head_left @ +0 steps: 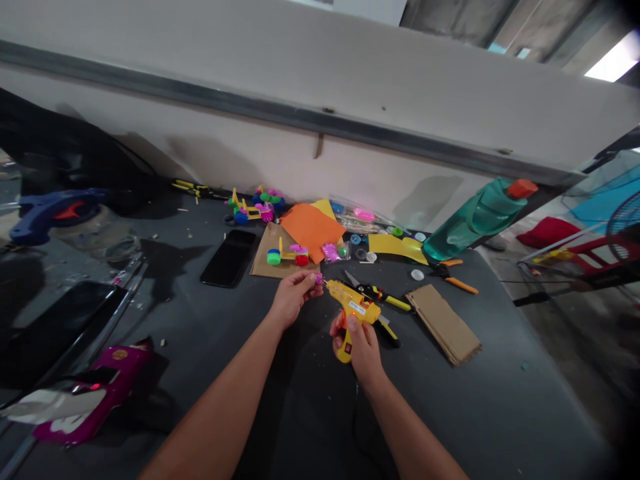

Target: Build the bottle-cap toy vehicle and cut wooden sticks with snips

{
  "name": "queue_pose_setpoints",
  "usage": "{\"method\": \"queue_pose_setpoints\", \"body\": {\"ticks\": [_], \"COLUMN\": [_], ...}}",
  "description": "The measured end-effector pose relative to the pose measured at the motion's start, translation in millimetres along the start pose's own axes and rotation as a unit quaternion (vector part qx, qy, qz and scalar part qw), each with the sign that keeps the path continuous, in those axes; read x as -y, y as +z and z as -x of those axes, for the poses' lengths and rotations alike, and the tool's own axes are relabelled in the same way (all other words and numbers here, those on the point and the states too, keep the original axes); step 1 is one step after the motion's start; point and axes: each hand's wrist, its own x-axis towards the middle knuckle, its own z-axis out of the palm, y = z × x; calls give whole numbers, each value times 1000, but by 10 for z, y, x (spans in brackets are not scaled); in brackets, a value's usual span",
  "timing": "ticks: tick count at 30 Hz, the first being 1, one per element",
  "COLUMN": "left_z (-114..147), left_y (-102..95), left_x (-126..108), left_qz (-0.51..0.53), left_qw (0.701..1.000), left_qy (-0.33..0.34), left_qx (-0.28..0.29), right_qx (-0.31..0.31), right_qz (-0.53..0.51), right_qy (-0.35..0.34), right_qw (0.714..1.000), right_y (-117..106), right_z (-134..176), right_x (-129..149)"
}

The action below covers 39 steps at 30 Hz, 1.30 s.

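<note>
My right hand (364,343) is wrapped round the handle of a yellow glue gun (353,303), its nozzle pointing left. Between the fingertips of my left hand (295,297) is a small purple piece (319,279), right at the nozzle tip. What kind of piece it is I cannot make out. Just beyond, a small toy vehicle (287,255) with green and red wheels stands on a piece of cardboard (261,257). Partly behind the glue gun lie a pair of scissors (395,298) and a yellow-and-black cutter (390,331).
A phone (229,259) lies left of the cardboard. Orange foam sheet (313,227), more toy vehicles (250,210) and a yellow strip (397,248) sit along the wall. On the right are a teal bottle (473,223), orange-handled pliers (455,277) and folded cardboard (444,325). A blue glue gun (60,210) is at left.
</note>
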Motion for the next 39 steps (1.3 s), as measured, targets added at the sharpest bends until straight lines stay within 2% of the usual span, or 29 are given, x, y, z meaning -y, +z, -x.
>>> {"method": "queue_pose_setpoints", "body": {"ticks": [17,39], "left_z": [-6,-10], "left_y": [-2,-7], "left_x": [2,9], "left_qz": [0,-5], "left_qw": [1000,1000], "left_qy": [-1,-2], "left_qx": [-2,-4], "right_qx": [5,2], "right_qz": [20,-32], "right_qy": [-3,24], "right_qw": [1000,999], "right_y": [-3,26], "right_z": [14,19], "right_x": [-10,26]}}
